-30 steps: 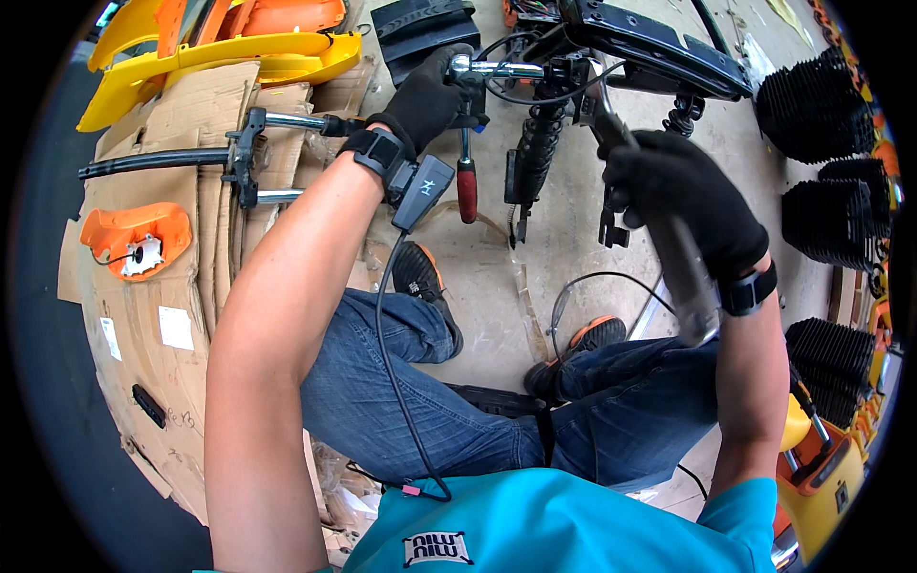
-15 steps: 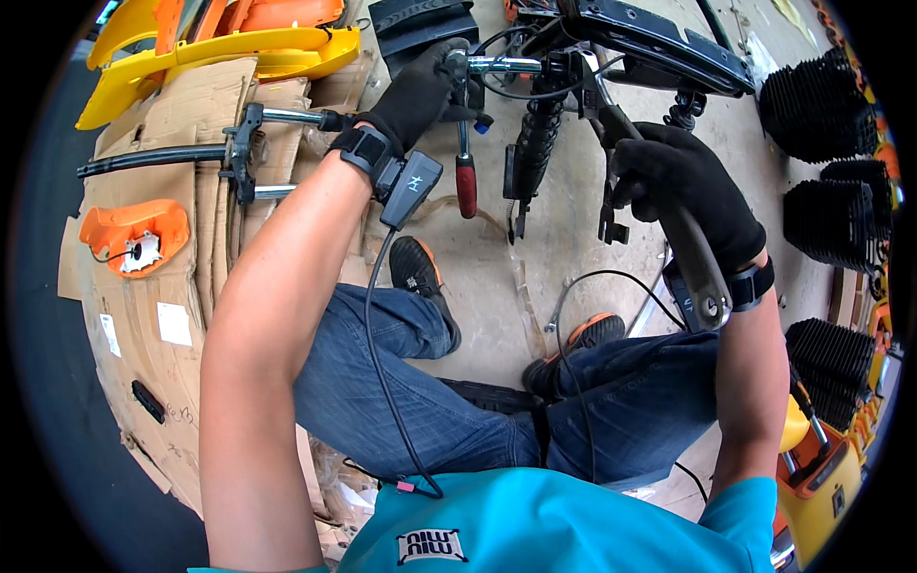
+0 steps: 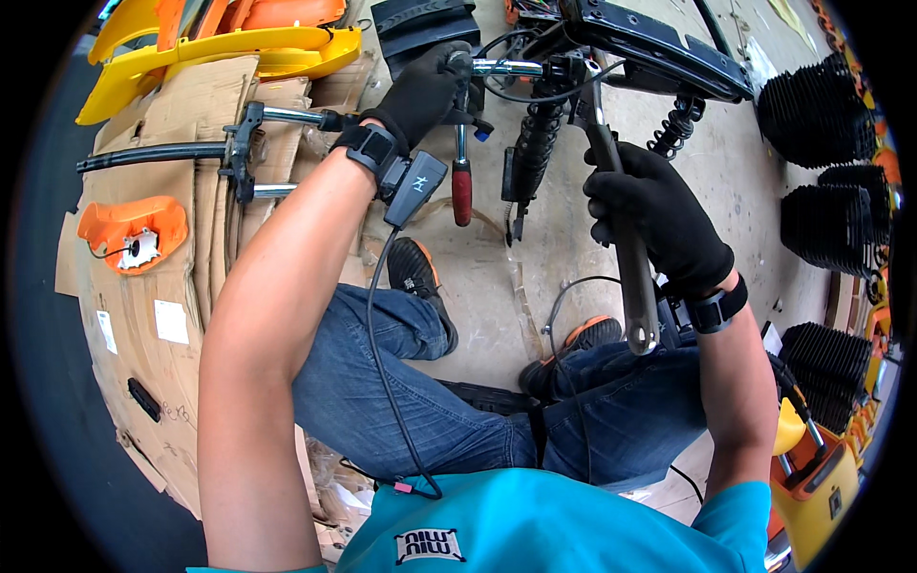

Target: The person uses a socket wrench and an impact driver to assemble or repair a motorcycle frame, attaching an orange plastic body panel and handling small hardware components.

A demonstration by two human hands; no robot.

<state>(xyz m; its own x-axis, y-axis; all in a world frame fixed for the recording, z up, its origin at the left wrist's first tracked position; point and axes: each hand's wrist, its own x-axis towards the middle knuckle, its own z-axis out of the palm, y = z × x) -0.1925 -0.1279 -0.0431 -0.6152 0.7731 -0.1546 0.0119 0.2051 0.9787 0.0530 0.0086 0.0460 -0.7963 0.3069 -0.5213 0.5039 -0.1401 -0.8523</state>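
Note:
Both my hands wear black gloves. My left hand [image 3: 420,100] is closed around the head of a ratchet wrench; its red handle [image 3: 461,196] hangs down below the fingers. From that head a chrome bar [image 3: 508,68] runs right to the joint of a black vehicle frame [image 3: 659,43]. My right hand [image 3: 659,215] grips a long dark wrench [image 3: 632,277] with a hole in its lower end. The wrench's upper end reaches the frame beside the same joint, where its jaw is hard to make out. A black shock absorber [image 3: 537,143] hangs between my hands.
Flattened cardboard [image 3: 153,353] lies at left, bearing a fork assembly [image 3: 244,153] and an orange cover [image 3: 134,234]. Yellow body panels [image 3: 220,65] are at the far left. Stacked black ribbed parts [image 3: 817,110] line the right side. A black cable [image 3: 382,353] crosses my lap.
My right hand has swung the long wrench leftward, so its lower end is now lower and further left. The left hand and ratchet have barely moved.

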